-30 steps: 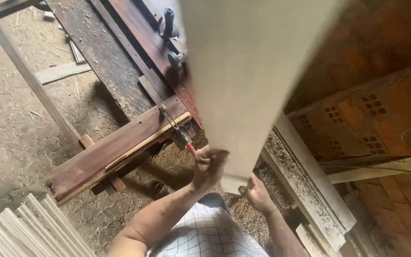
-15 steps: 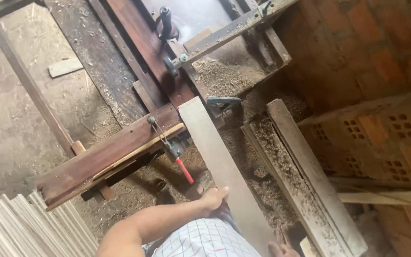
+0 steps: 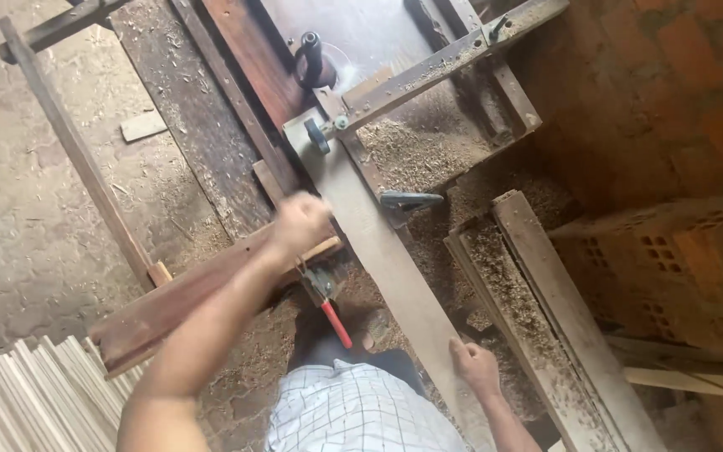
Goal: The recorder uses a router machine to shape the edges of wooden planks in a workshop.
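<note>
Head cam, looking down: no boxes, labels or signs to see here, just wood, sawdust and red brick wall (image 3: 679, 92) on the right.

Left hand (image 3: 299, 222) is up high, arm stretched far out in front. It looks curled, resting by the left edge of the long pale board (image 3: 395, 268). It's blurry, so can't tell if it grips anything.

Right hand (image 3: 476, 366) is low, near the person's body. Fingers lie flat and spread on the right edge of the board, pressing it, not wrapped round it.

The board is long, thin and light grey-brown. It runs from the person's lap up to the saw table (image 3: 361, 42), between both hands. Its far end sits by a small black knob (image 3: 318, 134) and a metal rail (image 3: 437, 63).

A dark brown plank (image 3: 169, 305) lies across, just under the left arm. A tool w/ a red handle (image 3: 335, 322) hangs near it, left of the board.

Bottom left: a pile of thin pale sticks (image 3: 35, 393). Right of the board: a wooden trough (image 3: 537, 310) full of sawdust.
</note>
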